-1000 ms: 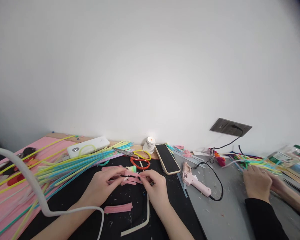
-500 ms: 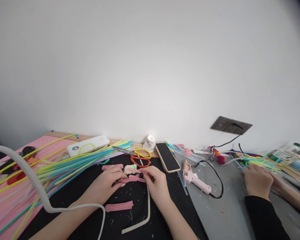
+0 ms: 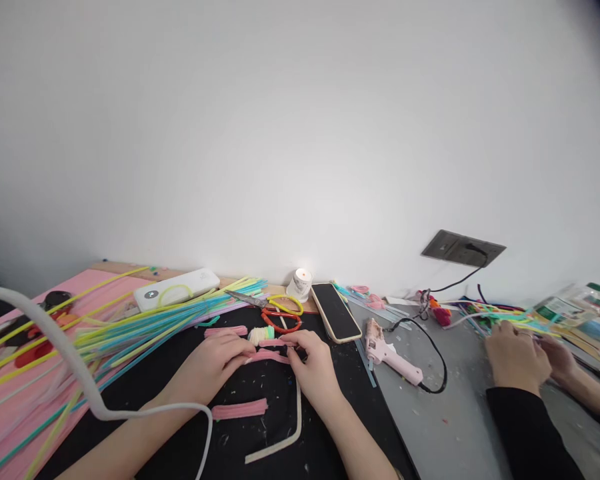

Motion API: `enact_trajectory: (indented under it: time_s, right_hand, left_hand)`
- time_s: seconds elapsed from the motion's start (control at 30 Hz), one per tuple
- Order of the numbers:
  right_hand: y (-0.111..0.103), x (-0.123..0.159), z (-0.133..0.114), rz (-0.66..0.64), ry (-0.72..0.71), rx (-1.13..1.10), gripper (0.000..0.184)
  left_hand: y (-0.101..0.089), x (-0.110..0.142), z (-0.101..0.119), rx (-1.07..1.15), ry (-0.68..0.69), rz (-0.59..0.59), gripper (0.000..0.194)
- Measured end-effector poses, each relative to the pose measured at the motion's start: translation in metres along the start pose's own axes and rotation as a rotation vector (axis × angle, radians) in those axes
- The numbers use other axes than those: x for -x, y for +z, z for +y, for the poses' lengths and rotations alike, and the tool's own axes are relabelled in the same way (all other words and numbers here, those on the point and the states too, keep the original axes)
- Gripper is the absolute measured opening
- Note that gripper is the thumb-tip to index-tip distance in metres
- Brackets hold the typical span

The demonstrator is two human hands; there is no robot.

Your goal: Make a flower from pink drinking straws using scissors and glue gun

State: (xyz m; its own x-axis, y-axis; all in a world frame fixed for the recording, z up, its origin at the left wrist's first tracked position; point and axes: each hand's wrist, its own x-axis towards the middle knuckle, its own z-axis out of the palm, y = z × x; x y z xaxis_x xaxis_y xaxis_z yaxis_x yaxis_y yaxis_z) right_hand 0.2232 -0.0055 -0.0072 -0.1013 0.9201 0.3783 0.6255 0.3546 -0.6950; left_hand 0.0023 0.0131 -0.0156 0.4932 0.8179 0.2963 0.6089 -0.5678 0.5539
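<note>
Stretching between both hands just above or on the black mat [image 3: 235, 440] (which one can't be told), pink strips [image 3: 269, 356] are held roughly sideways.

Main risk, as judged: strips slipping out of line if one end is pulled harder than the other. Fuzz could be flattened by too hard a squeeze. The cream-and-green roll [image 3: 261, 336], set just behind the strips, could be knocked by a fingertip; the scissors [image 3: 264, 305] beyond could be bumped if the right hand were pushed forward. The white cable [image 3: 81, 377] is seen crossing the left forearm [image 3: 130, 443]; a snag is possible, contact not readable.

Left hand [image 3: 220, 363]: thumb and forefinger brought almost together, left ends pinched; other fingers curled, contact partly hidden. Right hand [image 3: 313, 363]: thumb and forefinger closed on the right ends; remaining fingers tucked, mostly unseen.

Further out: a pink bundle [image 3: 240, 409] is laid nearer the wearer, and a pale bent strip [image 3: 299, 413] is partly covered by the right hand. Coloured stems [image 3: 165, 327] are heaped left; phone [image 3: 336, 313] and glue gun [image 3: 393, 360] are placed right. A co-worker's hands [image 3: 517, 357] are seen far right, well apart.
</note>
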Motion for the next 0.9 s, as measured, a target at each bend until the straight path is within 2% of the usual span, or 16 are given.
enact_trajectory:
  time_s: [0.13,0.27,0.37,0.47,0.57,0.67,0.77,0.9]
  right_hand:
    - [0.002,0.001,0.000,-0.021,-0.039,0.023,0.032]
    - [-0.001,0.002,-0.005,0.071,-0.147,-0.001,0.030]
    - [-0.006,0.004,-0.012,0.116,-0.207,-0.037,0.021]
    - [-0.007,0.007,-0.019,0.007,-0.231,-0.067,0.017]
    - [-0.002,0.012,-0.024,-0.233,-0.250,-0.059,0.007]
    - [0.005,0.017,-0.025,-0.428,-0.293,-0.008,0.019]
    - [0.009,0.018,-0.023,-0.470,-0.285,0.026,0.018]
    - [0.008,0.016,-0.022,-0.389,-0.199,-0.022,0.021]
  left_hand:
    - [0.002,0.003,-0.003,0.010,-0.010,0.046,0.024]
    - [0.003,0.003,-0.001,0.009,0.006,0.098,0.026]
    - [0.003,0.002,-0.001,0.016,0.013,0.099,0.026]
    - [0.004,0.001,-0.002,0.024,0.011,0.081,0.025]
    - [0.004,0.001,-0.002,0.028,-0.008,0.072,0.025]
    - [0.003,0.000,0.000,0.030,0.007,0.038,0.023]
    - [0.002,-0.001,0.003,0.028,0.056,0.044,0.020]
    - [-0.001,-0.001,0.005,0.008,0.108,0.185,0.022]
